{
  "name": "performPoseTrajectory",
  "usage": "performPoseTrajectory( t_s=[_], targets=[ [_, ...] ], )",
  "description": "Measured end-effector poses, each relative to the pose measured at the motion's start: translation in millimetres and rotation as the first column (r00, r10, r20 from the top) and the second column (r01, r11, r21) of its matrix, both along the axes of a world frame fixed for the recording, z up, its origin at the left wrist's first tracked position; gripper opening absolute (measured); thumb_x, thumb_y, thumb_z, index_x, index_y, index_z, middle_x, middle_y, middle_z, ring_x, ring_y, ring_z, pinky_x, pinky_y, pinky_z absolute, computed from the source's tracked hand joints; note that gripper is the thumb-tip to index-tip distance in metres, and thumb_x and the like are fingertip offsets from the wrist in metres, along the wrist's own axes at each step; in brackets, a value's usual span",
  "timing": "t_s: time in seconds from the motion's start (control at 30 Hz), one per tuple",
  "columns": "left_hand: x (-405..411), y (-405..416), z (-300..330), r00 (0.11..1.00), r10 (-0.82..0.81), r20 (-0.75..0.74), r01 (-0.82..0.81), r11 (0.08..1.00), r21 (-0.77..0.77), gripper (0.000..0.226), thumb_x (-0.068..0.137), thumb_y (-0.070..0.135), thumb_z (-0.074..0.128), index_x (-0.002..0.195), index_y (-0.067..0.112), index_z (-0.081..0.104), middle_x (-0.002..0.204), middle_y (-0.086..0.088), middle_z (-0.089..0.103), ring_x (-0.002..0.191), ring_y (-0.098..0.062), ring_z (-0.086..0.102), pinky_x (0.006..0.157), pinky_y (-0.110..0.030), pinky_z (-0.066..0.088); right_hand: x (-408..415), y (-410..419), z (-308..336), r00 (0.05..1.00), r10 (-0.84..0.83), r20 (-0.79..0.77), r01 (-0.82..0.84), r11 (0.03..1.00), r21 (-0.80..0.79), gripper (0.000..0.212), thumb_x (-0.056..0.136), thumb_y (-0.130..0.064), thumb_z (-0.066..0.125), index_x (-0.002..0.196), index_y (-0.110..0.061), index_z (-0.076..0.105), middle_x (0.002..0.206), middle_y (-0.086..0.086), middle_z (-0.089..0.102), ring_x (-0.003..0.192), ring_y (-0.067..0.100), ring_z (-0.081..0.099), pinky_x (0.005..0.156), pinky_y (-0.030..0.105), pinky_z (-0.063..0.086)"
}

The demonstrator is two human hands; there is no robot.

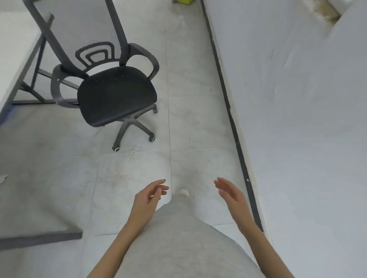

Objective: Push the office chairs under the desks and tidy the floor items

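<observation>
A black office chair (117, 95) with a grey mesh back, looped armrests and a wheeled base stands on the tiled floor at upper left, its seat facing me. It is beside a white desk (14, 49) at the far left, outside the desk's frame. My left hand (149, 200) and my right hand (230, 194) hover low in the middle, fingers loosely spread, holding nothing, well short of the chair. A small scrap of paper (3, 178) lies on the floor at the left edge.
A white wall (297, 119) with a dark skirting strip (228, 99) runs along the right. A grey mat (35, 188) covers the floor at lower left. A yellow-green object (184, 1) sits at the top edge. My grey clothing fills the bottom centre.
</observation>
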State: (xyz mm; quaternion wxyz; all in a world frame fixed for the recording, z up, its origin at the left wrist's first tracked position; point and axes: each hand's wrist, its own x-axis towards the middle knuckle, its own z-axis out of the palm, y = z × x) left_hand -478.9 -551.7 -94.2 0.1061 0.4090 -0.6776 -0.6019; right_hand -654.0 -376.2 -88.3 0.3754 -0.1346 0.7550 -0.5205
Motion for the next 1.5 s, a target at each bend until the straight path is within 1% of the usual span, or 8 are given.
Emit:
performPoseTrajectory(
  t_s=[0.27,0.37,0.47,0.77,0.9,1.17,1.33,1.5],
  targets=[
    [-239.2,-156.2,49.6,0.977,-0.193,-0.088,0.186,0.98,-0.075,0.032,0.094,0.007,0.044,0.106,0.033,0.058,0.098,0.006,0.069,0.088,-0.007,0.065,0.08,-0.022,0.052,-147.9,-74.8,4.8,0.983,-0.18,0.018,0.18,0.984,0.017,0.034,0.091,-0.001,0.049,0.119,-0.018,0.058,0.115,-0.009,0.065,0.104,-0.007,0.057,0.076,0.002,0.043],
    [-313.8,-197.4,48.9,0.972,-0.208,-0.106,0.2,0.976,-0.086,0.031,0.094,0.006,0.044,0.11,0.028,0.057,0.099,0.004,0.068,0.088,-0.008,0.065,0.081,-0.019,0.051,-213.1,-115.6,-4.7,0.975,-0.221,0.033,0.221,0.975,0.013,0.034,0.091,-0.002,0.05,0.12,-0.017,0.058,0.114,-0.009,0.065,0.104,-0.005,0.058,0.079,0.006,0.045],
    [-373.7,-236.9,36.8,0.983,-0.141,-0.113,0.135,0.989,-0.064,0.029,0.094,0.008,0.044,0.11,0.029,0.057,0.097,0.005,0.069,0.088,-0.008,0.066,0.081,-0.018,0.051,-294.2,-171.8,-12.5,0.986,-0.165,0.027,0.165,0.986,0.011,0.034,0.09,-0.003,0.051,0.12,-0.019,0.058,0.114,-0.008,0.066,0.106,-0.003,0.058,0.089,0.015,0.045],
    [-470.2,-341.6,18.6,0.928,0.371,-0.035,-0.369,0.929,0.037,0.027,0.082,0.03,0.046,0.105,0.032,0.059,0.098,0.014,0.07,0.086,-0.01,0.068,0.077,-0.018,0.053,-559.9,-417.0,39.7,0.964,0.251,-0.091,-0.259,0.962,-0.085,0.034,0.092,-0.005,0.051,0.12,-0.021,0.055,0.115,-0.008,0.063,0.106,-0.002,0.059,0.085,0.007,0.045],
    [-517.8,-397.7,13.6,0.869,0.493,-0.039,-0.492,0.87,0.038,0.027,0.095,0.009,0.045,0.105,0.029,0.06,0.093,0.005,0.072,0.085,-0.008,0.067,0.071,-0.013,0.051,-637.0,-525.7,50.0,0.934,0.325,-0.152,-0.342,0.933,-0.108,0.035,0.092,-0.005,0.051,0.122,-0.021,0.056,0.115,-0.006,0.064,0.107,0.001,0.059,0.086,0.008,0.045],
    [-651.7,-594.3,2.1,0.884,0.454,-0.112,-0.456,0.89,0.008,0.03,0.095,0.007,0.042,0.106,0.029,0.058,0.093,0.021,0.069,0.084,-0.005,0.066,0.073,-0.013,0.05,-723.7,-682.2,10.6,0.94,0.334,-0.068,-0.337,0.94,-0.048,0.036,0.091,-0.003,0.049,0.123,-0.019,0.055,0.117,-0.003,0.064,0.102,0.001,0.061,0.084,0.012,0.048],
    [-726.1,-742.7,36.0,0.884,0.427,-0.189,-0.44,0.897,-0.034,0.021,0.09,0.025,0.046,0.105,0.035,0.058,0.093,0.011,0.071,0.086,-0.009,0.067,0.08,-0.02,0.052,-770.0,-763.1,8.3,0.942,0.336,-0.01,-0.336,0.942,-0.001,0.033,0.091,-0.002,0.049,0.119,-0.019,0.057,0.115,-0.006,0.065,0.105,0.007,0.062,0.087,0.022,0.048],
    [-773.7,-861.7,58.8,0.848,0.463,-0.256,-0.493,0.867,-0.065,0.027,0.095,0.01,0.044,0.108,0.03,0.057,0.097,0.006,0.069,0.087,-0.011,0.067,0.078,-0.018,0.051,-813.4,-876.5,4.2,0.919,0.395,0.006,-0.395,0.919,0.01,0.033,0.091,-0.003,0.051,0.12,-0.017,0.057,0.115,-0.005,0.065,0.102,0.001,0.062,0.092,0.026,0.046]
  ],
)
